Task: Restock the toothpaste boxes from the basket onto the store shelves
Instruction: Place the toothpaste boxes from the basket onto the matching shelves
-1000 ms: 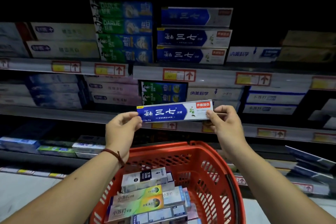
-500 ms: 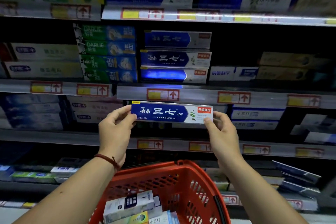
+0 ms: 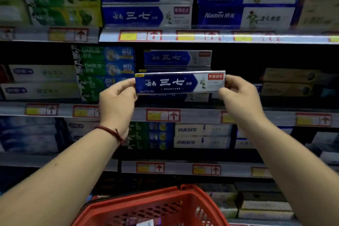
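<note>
Head view: the person holds one blue-and-white toothpaste box (image 3: 179, 83) up in front of the middle shelf (image 3: 192, 115), its printed face toward the camera. The box lies level, with its long axis running from 9 o'clock to 3 o'clock.

The left hand (image 3: 117, 101) pinches the blue end at 9 o'clock, the fingers (image 3: 128, 83) curled round that short edge. A red cord bracelet (image 3: 110, 131) sits on that wrist. The right hand (image 3: 240, 97) pinches the white end at 3 o'clock, its fingers (image 3: 233, 80) bent over the top corner and the thumb under the bottom edge. Each hand grips an end, and neither looks nearer to the shelf than the other.

The stack (image 3: 177, 58) of matching boxes stands straight behind the held box. Its top box shows at 12 o'clock, deeper in the shelf, and slivers of lower ones peek out at 6 o'clock. The stack's boxes lie the same way, long axis left to right, so the held box already seems lined up with them. Green boxes (image 3: 104, 66) stand just beside the stack at 9 o'clock.

The likely move is to lift the box toward 12 o'clock and push it away from the body onto the stack. The dark gap above the stack looks roomy enough, though blur hides its depth.

The red basket (image 3: 165, 202) sits at 6 o'clock, well below the hands. Only a pale scrap shows inside it.
</note>
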Demonstrator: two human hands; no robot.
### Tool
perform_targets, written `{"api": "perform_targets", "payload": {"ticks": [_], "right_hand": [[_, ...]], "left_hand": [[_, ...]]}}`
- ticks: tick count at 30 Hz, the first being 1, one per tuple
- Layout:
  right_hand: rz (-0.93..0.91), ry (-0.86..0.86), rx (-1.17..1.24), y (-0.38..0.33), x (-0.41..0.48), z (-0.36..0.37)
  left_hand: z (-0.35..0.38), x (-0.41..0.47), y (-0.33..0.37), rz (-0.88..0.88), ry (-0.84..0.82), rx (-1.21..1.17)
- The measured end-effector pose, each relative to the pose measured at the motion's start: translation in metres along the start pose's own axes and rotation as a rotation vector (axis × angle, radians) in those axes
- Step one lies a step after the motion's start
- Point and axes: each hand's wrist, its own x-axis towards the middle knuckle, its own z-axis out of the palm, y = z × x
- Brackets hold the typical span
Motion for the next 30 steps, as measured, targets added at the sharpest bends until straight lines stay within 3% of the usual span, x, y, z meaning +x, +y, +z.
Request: {"api": "perform_targets", "payload": {"ticks": [17,23,30], "right_hand": [[0.179,0.002,0.013,-0.024,0.072,0.017],[0.164,-0.019,-0.091,-0.016,0.060,0.029],[0.149,-0.073,-0.116,-0.021,0.052,0.035]], "left_hand": [[0.044,0.065,0.036,0.059,0.058,0.216],[0.043,0.057,0.018,0.080,-0.069,0.463],[0.044,0.045,0.016,0.071,-0.198,0.580]]}}
